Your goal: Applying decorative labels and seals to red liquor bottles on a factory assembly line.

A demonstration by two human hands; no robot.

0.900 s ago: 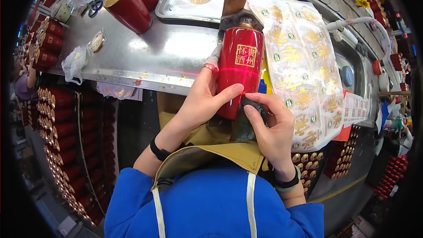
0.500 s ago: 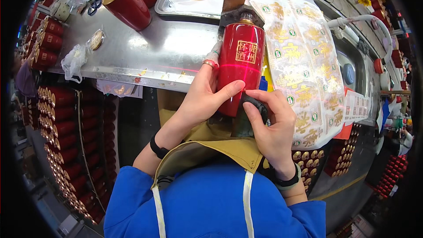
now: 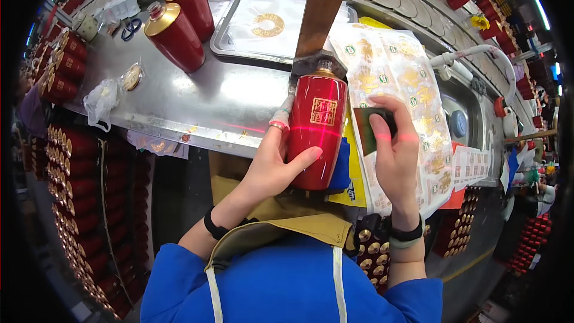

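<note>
A glossy red bottle (image 3: 308, 93) with a square gold label (image 3: 323, 112) lies tilted in front of me, its neck against a brown upright bar (image 3: 326, 9). My left hand (image 3: 272, 161) grips the bottle from its left side, thumb across the lower front; a whitish finger cover shows on one finger. A red light line crosses the bottle below the label. My right hand (image 3: 394, 155), apart from the bottle, holds a flat dark green scraper-like pad (image 3: 365, 128) over the edge of the sheets of gold decals (image 3: 412, 93).
Two red bottles with gold shoulders (image 3: 173, 36) stand at the upper left, near a metal tray (image 3: 224, 30) holding a gold ring-shaped decal. A crumpled plastic bag (image 3: 100, 98) lies on the metal table (image 3: 239, 93). Crowded red bottles (image 3: 84, 185) stand at lower left; a sink (image 3: 469, 104) is at right.
My right hand has lifted the dark pad off the bottle's lower end and moved right, over the decal sheets. My left hand stays on the bottle. The whole view has shifted somewhat.
</note>
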